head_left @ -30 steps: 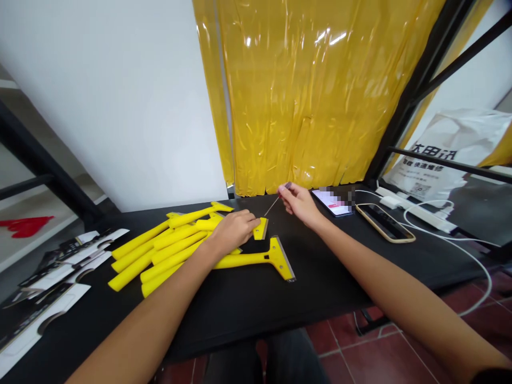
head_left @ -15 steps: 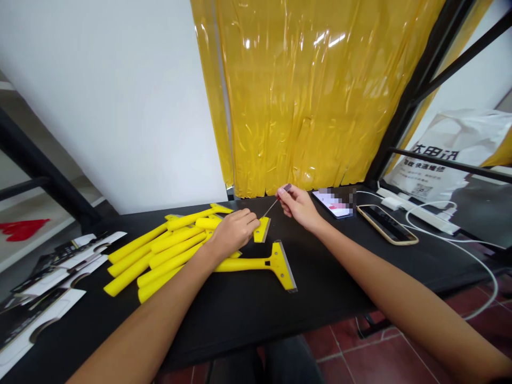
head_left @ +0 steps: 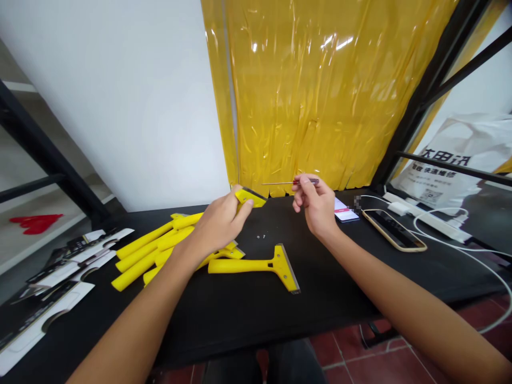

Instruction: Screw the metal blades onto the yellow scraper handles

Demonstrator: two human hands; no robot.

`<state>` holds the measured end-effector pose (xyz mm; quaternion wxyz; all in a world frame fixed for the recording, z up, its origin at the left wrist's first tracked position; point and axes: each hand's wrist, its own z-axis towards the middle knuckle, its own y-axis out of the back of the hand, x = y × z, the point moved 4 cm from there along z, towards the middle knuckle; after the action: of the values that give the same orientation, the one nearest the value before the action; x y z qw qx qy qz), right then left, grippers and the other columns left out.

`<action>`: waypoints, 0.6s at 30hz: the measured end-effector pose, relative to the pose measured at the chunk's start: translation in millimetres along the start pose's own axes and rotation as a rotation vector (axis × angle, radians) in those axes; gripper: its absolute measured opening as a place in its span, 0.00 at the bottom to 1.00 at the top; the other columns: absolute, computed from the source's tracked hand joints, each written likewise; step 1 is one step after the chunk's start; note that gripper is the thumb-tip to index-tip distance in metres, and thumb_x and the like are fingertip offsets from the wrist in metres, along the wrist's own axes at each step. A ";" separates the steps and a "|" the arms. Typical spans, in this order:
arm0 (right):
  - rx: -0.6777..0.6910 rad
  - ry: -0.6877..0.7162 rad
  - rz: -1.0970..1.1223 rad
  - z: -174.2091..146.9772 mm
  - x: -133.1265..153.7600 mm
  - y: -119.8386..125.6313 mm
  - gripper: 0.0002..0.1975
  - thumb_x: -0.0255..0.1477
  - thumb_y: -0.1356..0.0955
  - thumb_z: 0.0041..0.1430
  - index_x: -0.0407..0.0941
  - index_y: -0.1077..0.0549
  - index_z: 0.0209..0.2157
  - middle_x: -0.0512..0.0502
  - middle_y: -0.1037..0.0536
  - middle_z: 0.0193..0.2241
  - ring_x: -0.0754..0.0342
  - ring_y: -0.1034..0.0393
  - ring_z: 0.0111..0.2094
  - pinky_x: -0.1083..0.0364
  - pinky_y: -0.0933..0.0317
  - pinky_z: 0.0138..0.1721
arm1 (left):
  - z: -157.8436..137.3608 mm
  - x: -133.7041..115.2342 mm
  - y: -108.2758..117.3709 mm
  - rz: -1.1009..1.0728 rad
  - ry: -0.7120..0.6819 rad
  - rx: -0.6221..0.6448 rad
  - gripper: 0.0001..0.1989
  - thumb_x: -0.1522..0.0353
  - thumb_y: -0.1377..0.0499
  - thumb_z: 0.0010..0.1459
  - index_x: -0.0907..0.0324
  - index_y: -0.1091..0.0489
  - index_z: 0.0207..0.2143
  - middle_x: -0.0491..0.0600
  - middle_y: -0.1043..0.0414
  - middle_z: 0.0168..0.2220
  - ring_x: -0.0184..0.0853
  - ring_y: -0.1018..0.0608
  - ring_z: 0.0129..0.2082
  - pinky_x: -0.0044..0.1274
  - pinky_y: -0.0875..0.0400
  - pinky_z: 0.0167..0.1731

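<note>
My left hand (head_left: 224, 220) is closed on a yellow scraper (head_left: 248, 198), lifted above the black table with its bladed head sticking out past my thumb. In my right hand (head_left: 314, 200) I pinch a screwdriver (head_left: 314, 182); its thin shaft points left, apart from the scraper. Another yellow scraper (head_left: 246, 265) lies alone on the table in front, blade to the right. Two tiny screws (head_left: 258, 237) rest on the black surface between my hands. Under and beside my left forearm is a pile of yellow scrapers (head_left: 144, 248), partly hidden by the arm.
Printed cardboard sleeves (head_left: 60, 306) lie at the left. To the right are a lit phone (head_left: 347, 213), a second phone in a tan case (head_left: 394, 229), and a power strip (head_left: 444, 224) with white cables. A yellow plastic curtain (head_left: 320, 106) hangs behind the table (head_left: 248, 320).
My left hand has risen, lifting the scraper off the table. The screwdriver's tip has come away from it and swung level. Two tiny screws now show on the table.
</note>
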<state>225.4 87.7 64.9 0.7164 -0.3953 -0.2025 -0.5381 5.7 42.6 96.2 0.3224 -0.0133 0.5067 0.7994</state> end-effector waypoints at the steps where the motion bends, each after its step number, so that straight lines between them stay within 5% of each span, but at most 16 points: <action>1: -0.004 0.028 0.007 -2.5 5.1 -1.8 0.11 0.41 0.30 0.63 0.47 0.26 0.38 0.51 0.28 0.29 0.62 0.40 0.20 0.60 0.41 0.17 | 0.1 1.2 -1.5 -0.191 0.094 0.034 0.12 0.59 0.51 0.70 0.57 0.36 0.44 0.48 0.26 0.31 0.35 0.23 0.27 0.26 0.33 0.26; 4: 0.018 0.137 -0.022 -13.2 18.4 -6.9 0.11 0.40 0.33 0.66 0.48 0.27 0.38 0.51 0.27 0.28 0.61 0.39 0.19 0.59 0.41 0.17 | -0.4 5.9 -22.1 -0.725 0.315 0.165 0.07 0.63 0.49 0.68 0.56 0.40 0.44 0.50 0.25 0.37 0.31 0.23 0.21 0.22 0.36 0.15; 7: 0.102 0.211 -0.209 -25.3 22.2 -11.9 0.10 0.40 0.33 0.67 0.48 0.26 0.39 0.49 0.26 0.29 0.60 0.36 0.20 0.57 0.39 0.20 | 0.5 10.3 -46.2 -0.943 0.390 0.231 0.09 0.64 0.44 0.65 0.57 0.41 0.43 0.51 0.25 0.38 0.33 0.21 0.21 0.23 0.32 0.13; 12: 0.227 0.228 -0.497 -33.7 12.3 -14.2 0.10 0.39 0.34 0.67 0.48 0.25 0.40 0.45 0.23 0.31 0.54 0.29 0.27 0.54 0.36 0.25 | 2.9 16.2 -61.9 -1.028 0.402 0.217 0.11 0.65 0.41 0.63 0.58 0.39 0.44 0.51 0.23 0.36 0.34 0.21 0.18 0.24 0.27 0.14; 18: 0.238 0.241 -0.529 -31.3 8.2 -12.5 0.08 0.36 0.34 0.68 0.48 0.26 0.41 0.45 0.22 0.34 0.54 0.28 0.30 0.54 0.35 0.27 | 3.6 14.7 -56.3 -0.976 0.356 0.180 0.12 0.64 0.40 0.62 0.59 0.37 0.45 0.51 0.23 0.35 0.30 0.25 0.15 0.20 0.36 0.08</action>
<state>212.2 56.8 56.3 0.6116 -0.1758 -0.2735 -0.7213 25.0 68.6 47.7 0.5660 -0.3555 0.5551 0.4950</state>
